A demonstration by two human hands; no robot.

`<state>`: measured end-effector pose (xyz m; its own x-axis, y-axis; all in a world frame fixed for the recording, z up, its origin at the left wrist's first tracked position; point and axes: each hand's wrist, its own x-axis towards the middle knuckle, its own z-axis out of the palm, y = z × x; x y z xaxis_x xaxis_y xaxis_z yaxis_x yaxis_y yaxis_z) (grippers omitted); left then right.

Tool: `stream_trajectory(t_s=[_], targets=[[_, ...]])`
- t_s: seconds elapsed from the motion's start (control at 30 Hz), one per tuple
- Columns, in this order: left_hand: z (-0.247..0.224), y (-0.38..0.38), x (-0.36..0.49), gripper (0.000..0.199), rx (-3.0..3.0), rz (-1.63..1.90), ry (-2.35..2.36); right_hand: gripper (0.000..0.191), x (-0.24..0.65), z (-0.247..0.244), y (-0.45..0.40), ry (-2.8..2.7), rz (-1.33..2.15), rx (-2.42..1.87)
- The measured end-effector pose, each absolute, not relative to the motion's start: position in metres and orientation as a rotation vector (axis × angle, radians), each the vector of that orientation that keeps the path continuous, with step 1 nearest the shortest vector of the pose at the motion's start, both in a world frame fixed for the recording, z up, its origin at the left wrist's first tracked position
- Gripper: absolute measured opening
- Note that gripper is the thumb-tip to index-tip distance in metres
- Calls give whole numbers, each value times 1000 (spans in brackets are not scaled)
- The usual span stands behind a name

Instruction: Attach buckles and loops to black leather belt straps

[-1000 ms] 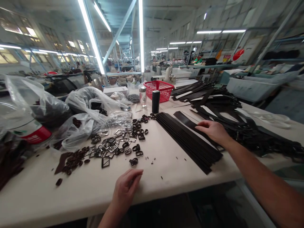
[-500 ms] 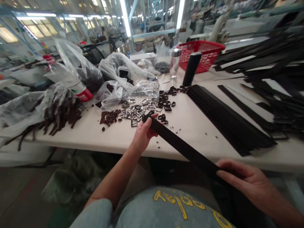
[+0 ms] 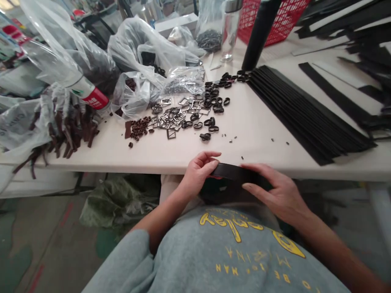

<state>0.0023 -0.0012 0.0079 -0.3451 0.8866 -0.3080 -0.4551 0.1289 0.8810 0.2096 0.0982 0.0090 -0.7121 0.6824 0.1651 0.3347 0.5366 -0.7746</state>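
A black strap (image 3: 233, 172) bends between my two hands at the table's front edge. My left hand (image 3: 200, 171) pinches one end of it between thumb and fingers. Farther along, my right hand (image 3: 276, 191) grips the strap, its thumb below and fingers above. Beyond my hands lie silver and dark metal buckles (image 3: 174, 118), black loops (image 3: 214, 99) and small brown loops (image 3: 140, 128). A row of black straps (image 3: 305, 114) lies side by side to the right.
Clear plastic bags (image 3: 146, 53), a tilted plastic bottle (image 3: 91, 95) and brown strips (image 3: 67, 130) occupy the left. Behind stand a glass bottle (image 3: 229, 36), a black cylinder (image 3: 259, 36) and a red basket (image 3: 284, 20). More black strips (image 3: 366, 53) lie far right.
My hands have come closer together, the right moving left, and the strap has gone from straight to curved. The view has tilted down, showing more of the shirt.
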Motion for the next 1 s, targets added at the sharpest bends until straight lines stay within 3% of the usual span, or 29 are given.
stream_trajectory(t_s=[0.3, 0.5, 0.7, 1.0], targets=[[-1, -7, 5, 45, 458, 1535, 1243, 26, 176, 2, 83, -2241, 1067, -726], [-3, -10, 1, 39, 749, 1422, 1347, 7, 176, -2, 83, -2311, 971, -676], [9, -6, -1, 16, 1660, 1211, 1649, 12, 177, -6, 89, -2348, 813, -651], [10, 4, 7, 19, 1770, 1401, 1635, 11, 179, -8, 98, -2338, 826, -583]])
